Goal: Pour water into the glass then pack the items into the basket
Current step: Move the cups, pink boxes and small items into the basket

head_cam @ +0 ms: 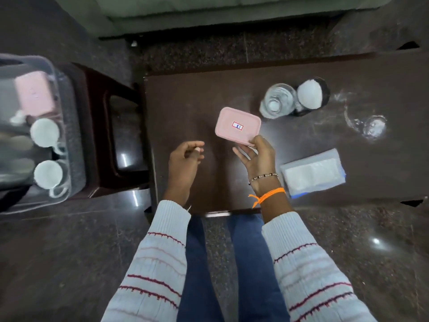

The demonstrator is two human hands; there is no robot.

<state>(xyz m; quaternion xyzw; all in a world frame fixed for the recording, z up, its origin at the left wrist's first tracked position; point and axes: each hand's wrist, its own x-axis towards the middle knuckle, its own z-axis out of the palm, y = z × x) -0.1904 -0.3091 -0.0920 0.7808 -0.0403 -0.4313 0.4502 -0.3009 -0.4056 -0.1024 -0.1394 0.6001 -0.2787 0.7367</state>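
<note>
My right hand (257, 156) grips the near right corner of a pink lidded box (236, 125) with a small label, held over the middle of the dark table (185, 101). To its left my left hand (185, 159) hovers with fingers loosely curled and holds nothing. A clear water bottle (277, 101) stands at the back right of the table beside a dark container with a white top (312, 95). A clear glass (371, 126) lies further right. The clear plastic basket (69, 140) sits far left on a stool, holding another pink box (34, 95) and two white cups (45, 133).
A folded white and blue packet (313, 173) lies on the table's right front. The dark stool (111, 126) under the basket stands just left of the table. A grey cushion edge (209, 15) runs along the back. My knees are under the table's front edge.
</note>
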